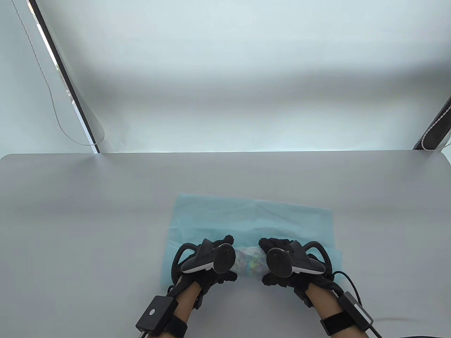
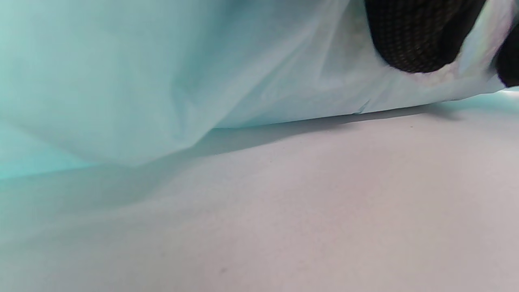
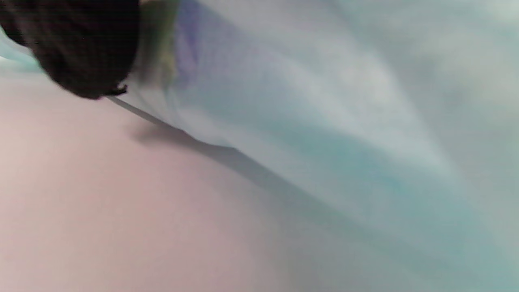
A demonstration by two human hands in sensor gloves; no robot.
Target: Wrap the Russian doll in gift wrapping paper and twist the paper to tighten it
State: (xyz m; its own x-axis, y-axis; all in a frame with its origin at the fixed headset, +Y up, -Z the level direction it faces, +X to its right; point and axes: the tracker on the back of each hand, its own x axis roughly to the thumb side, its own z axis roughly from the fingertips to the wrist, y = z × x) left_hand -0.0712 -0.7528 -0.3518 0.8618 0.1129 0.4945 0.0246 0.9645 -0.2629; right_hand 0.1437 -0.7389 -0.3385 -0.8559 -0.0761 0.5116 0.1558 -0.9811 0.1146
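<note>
Right, we're looking down on the pale grey surface [image 1: 88, 211], where a sheet of light blue wrapping paper [image 1: 253, 214] lies spread toward the near edge. Both gloved hands sit on its near part, and between them we can make out the Russian doll [image 1: 251, 262], lying on its side with the thin paper drawn over it, its colours showing faintly through. On our left, the left hand [image 1: 208, 260] has its grip curled round one end of the bundle, fingers closed on paper and doll together. On the right, the right hand [image 1: 285, 262] does the same at the other end. Down at the left wrist we see a dark fingertip [image 2: 417, 36] pressing into the paper, whose edge hangs just off the surface with a shadow beneath. The right wrist view is blurred: a dark fingertip [image 3: 81, 48] against paper, a patch of green and purple beside it.
</note>
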